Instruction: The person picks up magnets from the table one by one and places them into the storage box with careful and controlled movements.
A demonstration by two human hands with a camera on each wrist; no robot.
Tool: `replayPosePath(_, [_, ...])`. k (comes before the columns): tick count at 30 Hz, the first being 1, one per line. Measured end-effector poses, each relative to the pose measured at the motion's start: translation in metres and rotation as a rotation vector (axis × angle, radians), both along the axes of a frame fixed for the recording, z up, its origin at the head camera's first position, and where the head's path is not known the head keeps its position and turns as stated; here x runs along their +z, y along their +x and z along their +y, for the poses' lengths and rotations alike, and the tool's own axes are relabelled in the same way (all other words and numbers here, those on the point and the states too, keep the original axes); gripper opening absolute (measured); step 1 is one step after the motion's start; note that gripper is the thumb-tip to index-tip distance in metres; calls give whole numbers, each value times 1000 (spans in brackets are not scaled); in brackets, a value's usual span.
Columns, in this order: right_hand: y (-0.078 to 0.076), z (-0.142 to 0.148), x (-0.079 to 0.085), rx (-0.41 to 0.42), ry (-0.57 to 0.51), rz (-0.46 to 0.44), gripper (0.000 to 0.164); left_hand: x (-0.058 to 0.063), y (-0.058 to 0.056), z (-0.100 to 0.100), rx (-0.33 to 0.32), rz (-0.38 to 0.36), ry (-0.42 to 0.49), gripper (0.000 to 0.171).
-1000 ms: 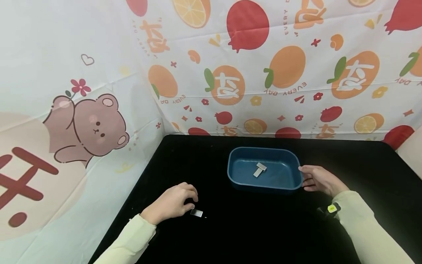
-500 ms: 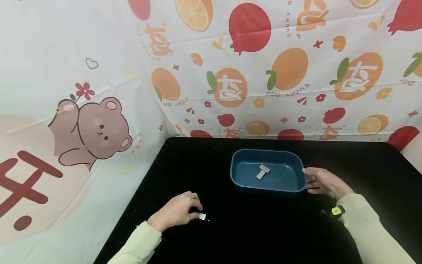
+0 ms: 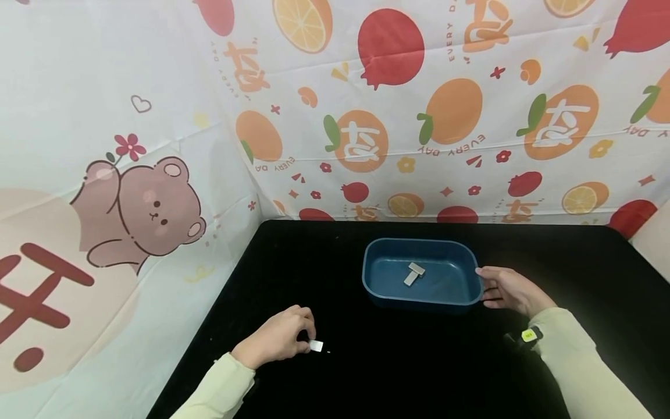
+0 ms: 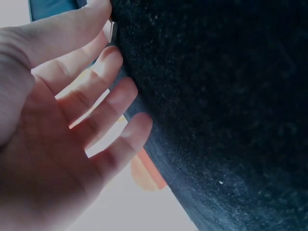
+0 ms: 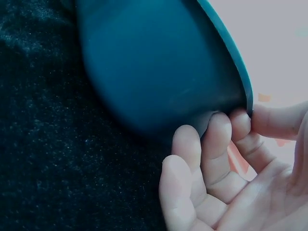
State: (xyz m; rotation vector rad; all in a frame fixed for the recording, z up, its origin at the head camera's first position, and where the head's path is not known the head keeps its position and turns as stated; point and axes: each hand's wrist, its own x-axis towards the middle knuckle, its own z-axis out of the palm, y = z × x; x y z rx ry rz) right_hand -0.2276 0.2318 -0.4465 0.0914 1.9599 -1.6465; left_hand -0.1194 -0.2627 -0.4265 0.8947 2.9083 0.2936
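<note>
My left hand point(image 3: 280, 337) is low over the table at the left, its thumb and index finger pinching a small silver rectangular block point(image 3: 316, 345). In the left wrist view only the edge of that block point(image 4: 113, 32) shows past the fingertips, and the other fingers are loosely bent. My right hand point(image 3: 514, 290) holds the right end of a blue plastic bin point(image 3: 424, 301), thumb at the rim and fingers against the outer wall, as the right wrist view also shows. Inside the bin lie two similar silver blocks point(image 3: 411, 278), one touching or overlapping the other.
A black cloth-like surface covers the table point(image 3: 387, 372). A tiny white speck point(image 3: 328, 351) lies just right of the left hand's block. Behind stands a fruit-printed curtain point(image 3: 408, 174), and a bear-printed sheet point(image 3: 157, 209) hangs along the left side.
My left thumb and index finger have closed on the silver block, covering more of it than a second ago. The right hand has stayed on the bin; the head view has shifted slightly.
</note>
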Motion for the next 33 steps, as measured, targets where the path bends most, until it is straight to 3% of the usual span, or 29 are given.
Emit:
replayPosePath(6, [2, -2, -2, 1, 9, 2, 25, 0, 0, -4, -14, -53, 18, 20])
replayPosePath(14, [3, -5, -3, -4, 3, -15, 24, -4, 2, -10, 1, -87, 59, 13])
replayPosePath(21, [3, -4, -2, -21, -10, -18, 23, -2, -2, -8, -5, -48, 54, 13])
replayPosePath(28, [1, -2, 1, -8, -26, -5, 23, -1, -2, -6, 24, -85, 69, 13])
replayPosePath(33, [-1, -1, 2, -4, -25, -8, 21, 1, -4, -5, 25, -43, 58, 14])
